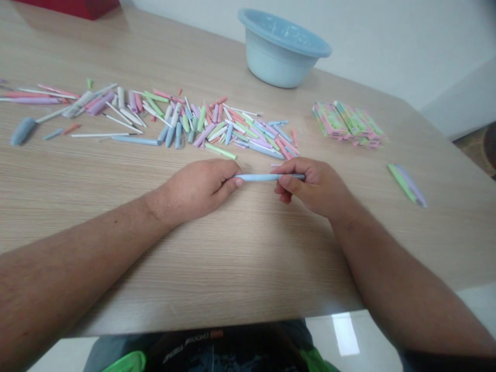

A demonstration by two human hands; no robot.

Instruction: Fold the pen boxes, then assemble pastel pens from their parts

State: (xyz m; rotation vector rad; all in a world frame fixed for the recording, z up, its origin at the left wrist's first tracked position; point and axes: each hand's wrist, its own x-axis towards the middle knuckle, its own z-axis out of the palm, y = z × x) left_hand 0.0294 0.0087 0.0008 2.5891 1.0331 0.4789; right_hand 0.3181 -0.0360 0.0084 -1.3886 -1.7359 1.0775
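A light blue pen [258, 177] is stretched level between my hands, just above the table. My left hand [203, 187] is closed, its thumb and fingers pinching the pen's left end. Nearer the other end, my right hand [315, 187] grips it between thumb and fingers, and a darker tip pokes out beside the palm. Right behind the hands spreads a loose heap of pastel pen parts [217, 126] in blue, pink, green, purple and white. Thin white refills [124, 121] lie among them, toward the left.
A light blue basin [281, 59] stands at the back of the wooden table [217, 279]. Pink and green packets [346, 124] are stacked at right. Closer, a green pen [401, 182] lies against a purple pen [414, 185]. A red box [83, 6] shows at the far left.
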